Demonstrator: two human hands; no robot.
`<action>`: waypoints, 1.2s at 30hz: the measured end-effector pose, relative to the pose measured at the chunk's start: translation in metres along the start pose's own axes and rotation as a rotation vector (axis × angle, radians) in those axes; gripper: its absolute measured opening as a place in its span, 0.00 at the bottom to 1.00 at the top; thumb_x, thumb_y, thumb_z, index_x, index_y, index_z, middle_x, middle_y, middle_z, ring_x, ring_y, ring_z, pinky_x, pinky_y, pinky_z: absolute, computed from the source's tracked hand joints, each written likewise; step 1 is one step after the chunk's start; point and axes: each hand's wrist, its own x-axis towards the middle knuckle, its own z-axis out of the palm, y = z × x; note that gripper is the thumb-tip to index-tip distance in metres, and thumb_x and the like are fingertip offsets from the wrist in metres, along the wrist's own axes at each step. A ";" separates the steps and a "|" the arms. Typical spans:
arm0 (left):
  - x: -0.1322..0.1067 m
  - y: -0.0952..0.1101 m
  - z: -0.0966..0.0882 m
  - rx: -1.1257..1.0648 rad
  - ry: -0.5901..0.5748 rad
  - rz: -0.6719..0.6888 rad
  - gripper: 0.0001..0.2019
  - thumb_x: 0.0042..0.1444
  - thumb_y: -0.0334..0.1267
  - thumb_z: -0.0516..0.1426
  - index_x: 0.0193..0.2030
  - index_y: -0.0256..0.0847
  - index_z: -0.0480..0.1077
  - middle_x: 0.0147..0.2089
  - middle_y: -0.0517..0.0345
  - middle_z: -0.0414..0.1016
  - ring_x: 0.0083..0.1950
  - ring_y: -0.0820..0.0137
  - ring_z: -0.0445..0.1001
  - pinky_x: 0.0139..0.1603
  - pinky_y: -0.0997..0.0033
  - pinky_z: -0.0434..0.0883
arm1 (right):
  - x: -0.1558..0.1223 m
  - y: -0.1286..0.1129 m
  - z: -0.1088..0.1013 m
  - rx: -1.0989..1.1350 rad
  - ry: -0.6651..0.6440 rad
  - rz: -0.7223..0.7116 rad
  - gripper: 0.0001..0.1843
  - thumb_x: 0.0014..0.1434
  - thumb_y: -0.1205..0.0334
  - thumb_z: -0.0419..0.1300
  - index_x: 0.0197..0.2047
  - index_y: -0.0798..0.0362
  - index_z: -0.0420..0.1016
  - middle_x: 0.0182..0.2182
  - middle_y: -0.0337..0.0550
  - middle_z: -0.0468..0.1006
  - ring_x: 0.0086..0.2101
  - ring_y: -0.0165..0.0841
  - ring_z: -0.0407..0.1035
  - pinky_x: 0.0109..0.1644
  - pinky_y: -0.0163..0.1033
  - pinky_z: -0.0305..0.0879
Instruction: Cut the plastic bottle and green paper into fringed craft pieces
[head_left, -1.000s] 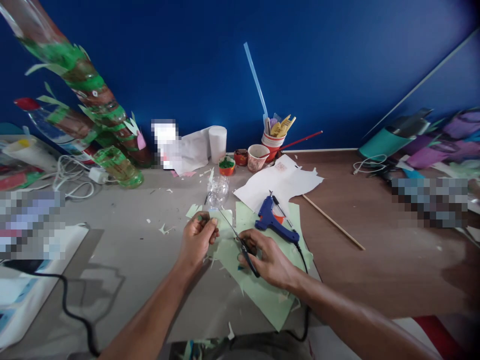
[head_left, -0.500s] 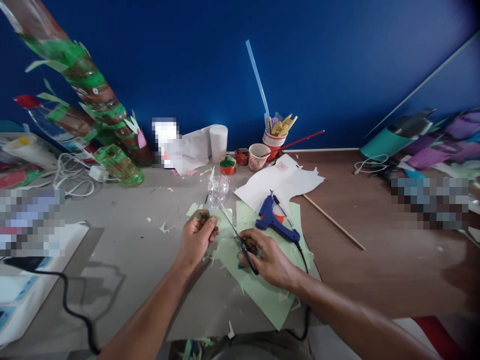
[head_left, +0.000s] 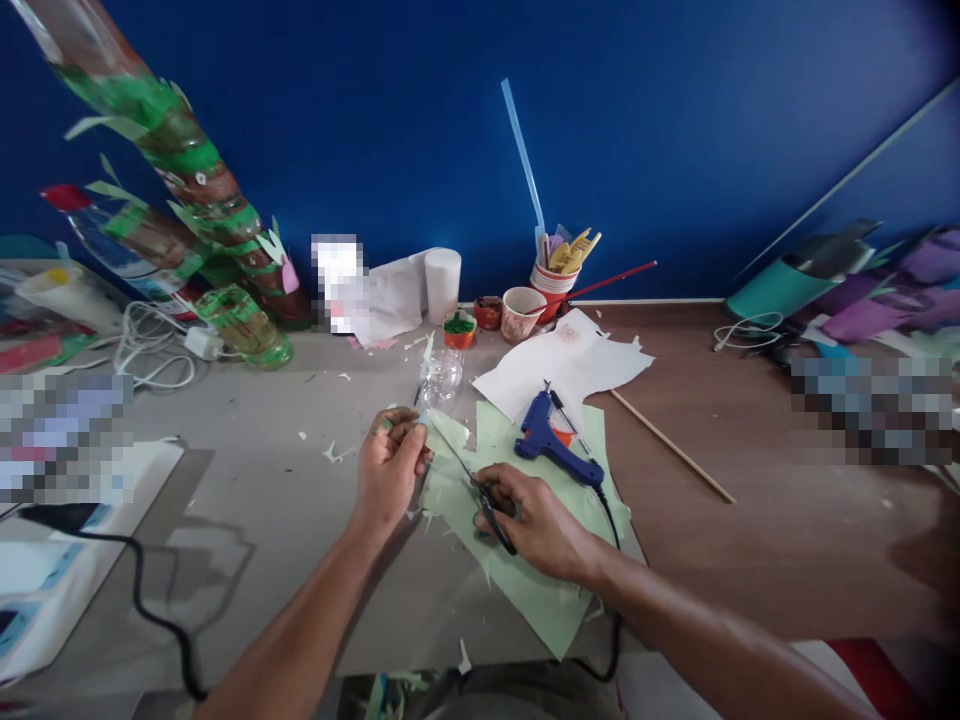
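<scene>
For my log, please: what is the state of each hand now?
Left hand: closed, apparently pinching pale-green paper.
Right hand: closed around black-handled scissors.

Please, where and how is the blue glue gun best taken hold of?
Probably by the handle, coming from the near right side. The blue glue gun lies on its side, nozzle pointing away from the person, while the handle slants toward the near right, with the black cord leaving its end. The right hand would first need to release the scissors.
</scene>
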 end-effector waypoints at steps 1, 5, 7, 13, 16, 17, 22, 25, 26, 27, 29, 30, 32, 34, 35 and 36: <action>0.000 0.001 0.000 0.013 0.007 0.010 0.10 0.52 0.41 0.58 0.37 0.41 0.62 0.21 0.70 0.63 0.17 0.82 0.61 0.19 0.81 0.59 | 0.000 0.000 0.000 -0.006 -0.004 0.002 0.16 0.50 0.66 0.58 0.44 0.55 0.68 0.23 0.33 0.63 0.24 0.26 0.57 0.27 0.31 0.54; -0.001 0.003 0.001 0.054 0.022 0.037 0.09 0.53 0.41 0.57 0.37 0.41 0.61 0.20 0.70 0.63 0.17 0.81 0.59 0.19 0.81 0.59 | 0.000 -0.001 0.001 -0.008 -0.022 0.007 0.16 0.50 0.67 0.58 0.44 0.55 0.69 0.23 0.32 0.63 0.23 0.26 0.57 0.26 0.31 0.54; -0.001 0.003 0.001 0.059 0.027 0.042 0.09 0.53 0.41 0.56 0.38 0.42 0.62 0.20 0.70 0.62 0.17 0.81 0.59 0.19 0.81 0.58 | -0.001 -0.001 0.002 -0.011 -0.034 0.001 0.15 0.50 0.67 0.57 0.44 0.55 0.69 0.22 0.32 0.62 0.23 0.26 0.56 0.26 0.30 0.53; -0.002 0.002 0.002 0.098 0.051 0.066 0.08 0.54 0.41 0.55 0.38 0.43 0.62 0.21 0.68 0.63 0.17 0.80 0.58 0.18 0.80 0.57 | -0.001 0.000 0.004 -0.020 -0.050 -0.012 0.13 0.51 0.68 0.57 0.43 0.54 0.69 0.23 0.34 0.65 0.24 0.26 0.57 0.26 0.30 0.53; -0.002 0.002 0.002 0.119 0.057 0.077 0.07 0.54 0.41 0.55 0.38 0.43 0.63 0.21 0.68 0.62 0.17 0.80 0.58 0.18 0.80 0.57 | -0.001 0.000 0.004 -0.038 -0.045 -0.020 0.14 0.51 0.68 0.57 0.43 0.54 0.69 0.23 0.33 0.65 0.24 0.26 0.58 0.26 0.30 0.54; -0.002 0.003 0.002 0.125 0.062 0.081 0.07 0.54 0.41 0.55 0.38 0.43 0.63 0.20 0.68 0.62 0.17 0.79 0.58 0.18 0.79 0.57 | -0.001 0.000 0.004 -0.043 -0.044 -0.024 0.14 0.51 0.69 0.57 0.43 0.54 0.69 0.23 0.33 0.65 0.24 0.26 0.58 0.26 0.30 0.54; -0.001 0.002 0.001 0.162 0.080 0.096 0.08 0.54 0.40 0.56 0.38 0.43 0.63 0.20 0.67 0.63 0.17 0.79 0.59 0.18 0.79 0.57 | 0.000 0.000 0.004 -0.045 -0.044 -0.031 0.14 0.51 0.69 0.57 0.43 0.54 0.70 0.24 0.34 0.66 0.24 0.26 0.59 0.27 0.30 0.54; -0.002 0.001 0.001 0.176 0.078 0.110 0.07 0.55 0.40 0.55 0.38 0.43 0.63 0.20 0.68 0.62 0.17 0.79 0.58 0.18 0.79 0.57 | 0.000 0.001 0.005 -0.048 -0.042 -0.029 0.14 0.51 0.69 0.57 0.43 0.54 0.70 0.24 0.34 0.66 0.24 0.26 0.59 0.27 0.30 0.54; -0.002 0.002 0.001 0.173 0.074 0.111 0.07 0.55 0.41 0.55 0.38 0.43 0.63 0.20 0.68 0.62 0.17 0.79 0.58 0.18 0.79 0.57 | -0.001 0.001 0.005 -0.050 -0.042 -0.027 0.14 0.51 0.69 0.57 0.43 0.54 0.69 0.24 0.33 0.65 0.24 0.26 0.58 0.27 0.30 0.54; -0.002 0.002 0.001 0.163 0.069 0.108 0.07 0.55 0.41 0.55 0.38 0.43 0.63 0.20 0.68 0.62 0.17 0.79 0.58 0.18 0.79 0.57 | -0.001 0.002 0.005 -0.050 -0.043 -0.025 0.14 0.51 0.69 0.57 0.43 0.54 0.69 0.23 0.33 0.65 0.24 0.26 0.58 0.27 0.30 0.54; -0.002 0.003 0.001 0.129 0.061 0.085 0.08 0.54 0.42 0.56 0.38 0.42 0.63 0.20 0.68 0.63 0.16 0.79 0.58 0.18 0.79 0.57 | -0.001 0.003 0.005 -0.045 -0.038 -0.021 0.15 0.51 0.68 0.57 0.44 0.54 0.69 0.23 0.33 0.64 0.24 0.26 0.58 0.26 0.30 0.53; -0.002 0.003 0.002 0.106 0.054 0.070 0.08 0.54 0.42 0.56 0.38 0.42 0.63 0.20 0.68 0.63 0.16 0.79 0.58 0.18 0.79 0.57 | -0.001 0.003 0.005 -0.040 -0.031 -0.019 0.15 0.51 0.68 0.57 0.45 0.54 0.69 0.23 0.33 0.63 0.24 0.26 0.58 0.26 0.30 0.53; -0.001 0.004 0.002 0.061 0.036 0.041 0.09 0.52 0.42 0.57 0.37 0.42 0.63 0.20 0.69 0.63 0.16 0.80 0.59 0.19 0.79 0.58 | -0.001 0.004 0.005 -0.029 -0.011 -0.017 0.15 0.51 0.67 0.58 0.45 0.54 0.68 0.23 0.33 0.62 0.24 0.26 0.57 0.26 0.30 0.54; 0.000 0.004 0.002 0.024 0.006 0.024 0.10 0.52 0.42 0.58 0.37 0.42 0.63 0.19 0.69 0.64 0.17 0.79 0.61 0.20 0.78 0.60 | 0.000 0.005 0.005 -0.022 0.007 -0.017 0.15 0.51 0.66 0.58 0.44 0.55 0.69 0.22 0.32 0.61 0.24 0.26 0.57 0.26 0.30 0.54; 0.000 0.003 0.002 0.009 -0.015 0.018 0.10 0.51 0.42 0.58 0.37 0.41 0.63 0.19 0.69 0.64 0.17 0.79 0.62 0.21 0.78 0.61 | 0.001 0.005 0.004 -0.016 0.012 -0.015 0.15 0.51 0.66 0.59 0.44 0.54 0.69 0.23 0.32 0.61 0.24 0.26 0.57 0.26 0.30 0.54; 0.000 0.002 0.001 -0.003 -0.036 0.012 0.10 0.51 0.42 0.58 0.37 0.41 0.63 0.19 0.69 0.64 0.17 0.78 0.63 0.21 0.77 0.61 | 0.001 0.005 0.004 -0.009 0.014 -0.013 0.15 0.51 0.66 0.59 0.44 0.54 0.69 0.23 0.32 0.61 0.24 0.26 0.57 0.26 0.30 0.55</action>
